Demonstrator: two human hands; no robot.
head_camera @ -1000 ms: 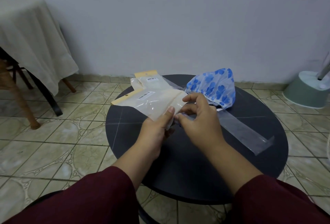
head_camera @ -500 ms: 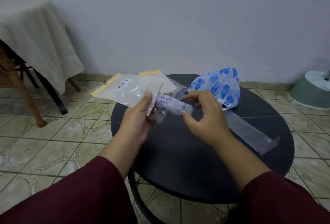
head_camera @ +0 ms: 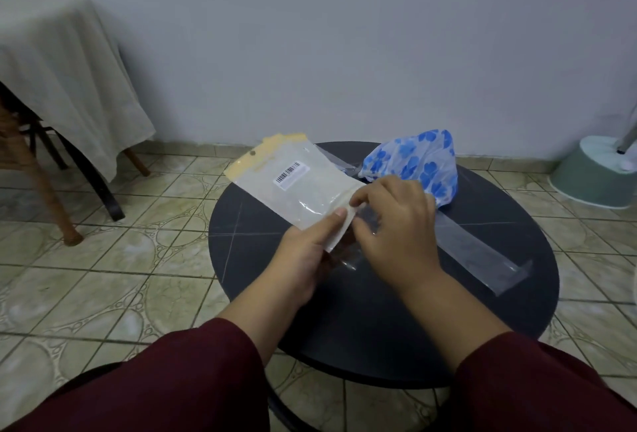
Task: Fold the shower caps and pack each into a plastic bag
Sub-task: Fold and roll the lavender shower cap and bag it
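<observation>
A: Where's the bag?

B: I see the bag (head_camera: 303, 190) held up over the left part of the round table (head_camera: 396, 311), tilted, yellow header end pointing up and away, barcode label facing me. Open end is down at the hands.

A: Who's got it?

B: Left hand (head_camera: 306, 255) grips the lower edge, thumb flat on the front face, other fingers hidden behind. Right hand (head_camera: 396, 224) is at the mouth of the bag, fingers curled and pinching clear plastic there. I can't tell if a folded cap is between them; something dark shows under the hands, too blurred to name.

A: Other cap?

B: Blue flowered cap (head_camera: 417, 162) sits bunched on the far side of the table, just behind the right hand. A long clear strip (head_camera: 482, 252) lies flat from under it toward the right edge.

A: Surroundings?

B: Tiled floor, a cloth-draped table (head_camera: 62, 80) far left, a green bucket (head_camera: 596, 173) far right against the wall. Dark red sleeves (head_camera: 172, 383) in the foreground.
</observation>
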